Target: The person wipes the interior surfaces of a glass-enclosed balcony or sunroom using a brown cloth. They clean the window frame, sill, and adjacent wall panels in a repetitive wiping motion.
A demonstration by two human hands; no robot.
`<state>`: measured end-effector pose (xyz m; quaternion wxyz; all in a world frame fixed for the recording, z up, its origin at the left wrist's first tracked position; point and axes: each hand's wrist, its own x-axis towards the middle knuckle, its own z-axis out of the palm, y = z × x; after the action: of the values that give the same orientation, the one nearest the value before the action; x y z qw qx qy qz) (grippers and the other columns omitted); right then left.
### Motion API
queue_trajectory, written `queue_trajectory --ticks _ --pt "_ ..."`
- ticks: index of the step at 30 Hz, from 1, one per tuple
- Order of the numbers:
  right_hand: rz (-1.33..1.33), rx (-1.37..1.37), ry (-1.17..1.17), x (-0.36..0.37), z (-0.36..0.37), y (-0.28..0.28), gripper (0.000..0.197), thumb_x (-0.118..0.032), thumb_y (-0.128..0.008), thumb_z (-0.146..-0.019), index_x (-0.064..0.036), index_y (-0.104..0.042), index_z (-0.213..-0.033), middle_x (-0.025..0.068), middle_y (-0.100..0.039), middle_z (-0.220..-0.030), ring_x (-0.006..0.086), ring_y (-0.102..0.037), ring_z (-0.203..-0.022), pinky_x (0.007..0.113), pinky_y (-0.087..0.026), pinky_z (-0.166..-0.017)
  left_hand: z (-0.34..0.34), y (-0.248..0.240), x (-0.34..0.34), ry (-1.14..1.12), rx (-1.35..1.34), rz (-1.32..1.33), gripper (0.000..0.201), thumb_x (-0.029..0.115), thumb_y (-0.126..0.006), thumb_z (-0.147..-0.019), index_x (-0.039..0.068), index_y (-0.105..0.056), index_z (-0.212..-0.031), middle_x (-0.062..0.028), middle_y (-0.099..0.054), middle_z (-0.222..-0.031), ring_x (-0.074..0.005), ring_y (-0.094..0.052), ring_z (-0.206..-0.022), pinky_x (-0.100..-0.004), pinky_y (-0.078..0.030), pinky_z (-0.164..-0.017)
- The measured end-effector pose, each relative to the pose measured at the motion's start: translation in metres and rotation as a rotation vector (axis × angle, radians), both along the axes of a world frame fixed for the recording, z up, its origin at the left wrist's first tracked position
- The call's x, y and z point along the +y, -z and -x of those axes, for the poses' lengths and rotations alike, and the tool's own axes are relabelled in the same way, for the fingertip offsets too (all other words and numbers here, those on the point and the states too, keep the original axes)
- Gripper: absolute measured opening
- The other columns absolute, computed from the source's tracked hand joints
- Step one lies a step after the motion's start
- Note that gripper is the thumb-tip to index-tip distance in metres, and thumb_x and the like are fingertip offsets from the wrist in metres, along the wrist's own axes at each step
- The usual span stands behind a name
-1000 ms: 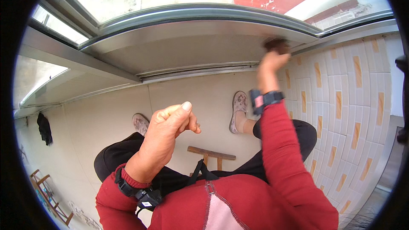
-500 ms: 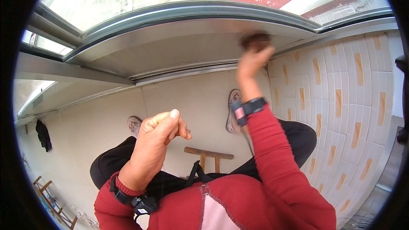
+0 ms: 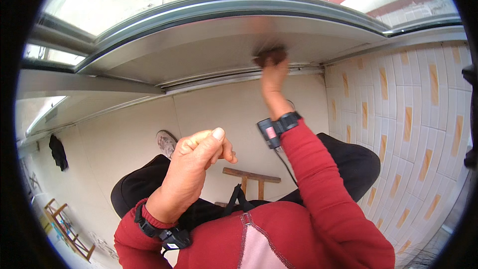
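My right hand (image 3: 275, 77) reaches forward and is closed on a dark brown cloth (image 3: 271, 56), slightly blurred by motion. The cloth is pressed against the smooth grey lower panel (image 3: 199, 50) of a framed glass door, and a faint reflection shows above it. Nearer to me, my left hand (image 3: 196, 162) hangs in the air over my left knee. Its fingers are curled in with the thumb on top, and nothing shows in them. Both wrists wear black straps with small devices.
Above the panel runs the metal frame (image 3: 229, 7) with glass beyond. On the right rises a tiled wall (image 3: 393, 119). Between my legs stands a small wooden stool (image 3: 251, 175). A black cloth (image 3: 58, 152) lies far left, and a wooden rack-like piece (image 3: 67, 229) is at lower left.
My right hand has slid the brown cloth leftward and slightly down across the panel. The left hand keeps its curled shape; the whole view has shifted a little.
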<state>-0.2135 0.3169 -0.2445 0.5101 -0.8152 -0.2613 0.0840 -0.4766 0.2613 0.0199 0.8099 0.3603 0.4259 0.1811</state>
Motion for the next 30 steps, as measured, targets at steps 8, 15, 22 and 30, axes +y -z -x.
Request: queue_trajectory --ticks 8,15,22,30 --pt "-0.303 -0.184 0.199 0.002 -0.046 -0.12 0.021 -0.008 -0.06 -0.098 0.0061 -0.049 -0.109 0.0198 -0.055 -0.109 0.034 -0.056 -0.103 0.046 -0.044 -0.097 0.014 -0.007 -0.001 -0.021 -0.043 -0.001 0.046 0.033 -0.051 -0.107 0.01 -0.045 -0.067 -0.0069 -0.062 -0.076 -0.0168 -0.061 -0.08 -0.0341 -0.047 -0.083" --pt "-0.317 -0.355 -0.478 0.019 0.104 -0.103 0.025 -0.006 -0.068 -0.088 -0.0018 -0.052 -0.106 0.0209 -0.052 -0.102 0.0417 -0.056 -0.093 0.049 -0.046 -0.083 0.028 -0.012 0.001 -0.195 -0.086 -0.049 0.041 0.034 -0.054 -0.107 0.009 -0.05 -0.074 -0.0065 -0.065 -0.084 -0.0161 -0.061 -0.083 -0.0304 -0.046 -0.084" --pt "-0.086 -0.087 0.324 -0.006 -0.07 -0.119 0.028 0.004 -0.065 -0.088 0.0064 -0.056 -0.114 0.0216 -0.065 -0.12 0.0365 -0.066 -0.111 0.047 -0.05 -0.099 0.138 -0.015 0.075 -1.127 0.166 -0.606 0.039 0.031 -0.059 -0.104 0.008 -0.05 -0.134 -0.0108 -0.053 -0.139 -0.0222 -0.049 -0.131 -0.0466 -0.032 -0.115" --pt "-0.054 0.093 -0.418 0.013 0.087 -0.047 0.034 -0.01 -0.068 -0.09 -0.0002 -0.052 -0.119 0.0203 -0.06 -0.113 0.0344 -0.059 -0.11 0.045 -0.045 -0.099 0.139 -0.012 0.126 -1.359 0.385 -0.865 0.047 0.033 -0.056 -0.105 0.003 -0.045 -0.14 -0.0108 -0.052 -0.134 -0.0236 -0.048 -0.13 -0.0462 -0.026 -0.121"
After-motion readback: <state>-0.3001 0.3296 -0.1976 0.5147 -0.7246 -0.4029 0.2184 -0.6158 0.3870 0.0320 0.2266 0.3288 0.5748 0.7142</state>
